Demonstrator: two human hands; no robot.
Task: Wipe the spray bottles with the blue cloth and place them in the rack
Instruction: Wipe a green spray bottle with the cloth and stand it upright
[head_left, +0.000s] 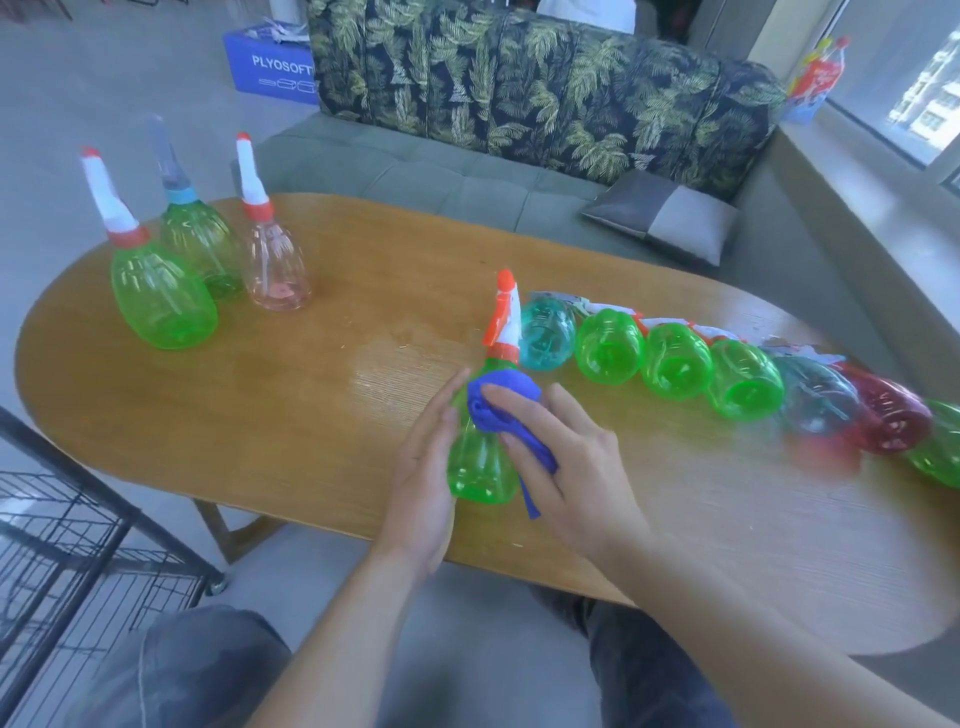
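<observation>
Green spray bottle upright, left hand steadying; right hand pressing blue cloth

Bottle you're on: green body, orange-and-white sprayer. Cloth: solid blue. Standing trio at your left: green bottle with red/white head, green with pale-blue collar, pink-clear with red/white head. Lying row at your right: teal, three green, a darker teal, red, green at the frame edge. Table: honey-brown wood grain. Sofa back: dark with green-yellow palm-leaf print. Cushion: two-tone grey. Rack: black wire. Box: blue, white lettering.
</observation>
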